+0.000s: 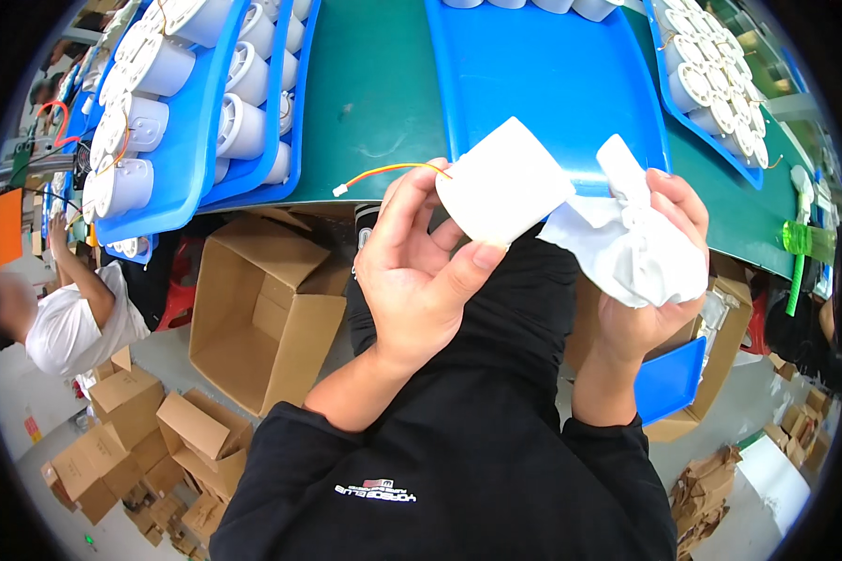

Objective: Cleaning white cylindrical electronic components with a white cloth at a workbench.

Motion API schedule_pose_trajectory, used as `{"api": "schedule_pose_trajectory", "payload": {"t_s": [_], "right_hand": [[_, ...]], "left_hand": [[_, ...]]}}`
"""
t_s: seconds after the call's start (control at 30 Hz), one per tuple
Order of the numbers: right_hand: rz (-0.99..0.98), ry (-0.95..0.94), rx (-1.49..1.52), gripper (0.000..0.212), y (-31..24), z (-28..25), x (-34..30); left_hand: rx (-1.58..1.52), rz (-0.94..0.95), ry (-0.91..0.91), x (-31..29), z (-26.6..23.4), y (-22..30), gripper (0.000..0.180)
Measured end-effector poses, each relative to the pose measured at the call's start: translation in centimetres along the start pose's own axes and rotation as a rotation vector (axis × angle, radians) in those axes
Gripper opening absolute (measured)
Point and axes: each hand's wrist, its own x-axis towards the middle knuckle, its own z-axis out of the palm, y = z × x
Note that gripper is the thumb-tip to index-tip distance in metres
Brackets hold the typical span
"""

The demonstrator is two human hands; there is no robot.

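Observation:
My left hand [416, 271] is closed round a white plastic cup-shaped housing [503, 182], tilted, with its smooth side toward me. From its left end runs a thin red and yellow wire [384, 169] that ends in a small white connector. In my right hand [655, 309] is a crumpled white cloth [641, 248], bunched in the palm with one corner sticking up between the fingers. The cloth's left edge hangs close to the housing; whether they touch I cannot tell. Both hands are in front of the table's near edge.
Blue trays [189, 178] stacked at the left hold rows of white housings. Ahead lies a blue tray [552, 70] with a few housings at its far end; another full tray [675, 70] is at right. Below stand cardboard boxes [253, 318]. A co-worker [84, 309] sits at far left.

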Motion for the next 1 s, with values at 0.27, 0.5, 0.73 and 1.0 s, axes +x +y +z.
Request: {"api": "schedule_pose_trajectory", "payload": {"t_s": [0.27,0.5,0.73,1.0], "right_hand": [[-0.001,-0.075,-0.001,0.038,-0.6,0.5,0.0],[-0.041,-0.203,0.072,0.028,-0.9,0.8,-0.4],[0.139,-0.113,0.257,0.026,-0.9,0.6,-0.5],[0.203,0.008,0.316,0.031,-1.5,1.0,-1.0]], "left_hand": [[0.035,0.009,-0.092,0.2,0.3,0.6,0.061],[-0.061,-0.347,-0.038,0.3,0.1,1.4,0.056],[0.261,-0.146,-0.252,1.6,-0.6,2.1,0.065],[0.606,0.160,-0.424,1.3,-0.3,2.3,0.079]]}}
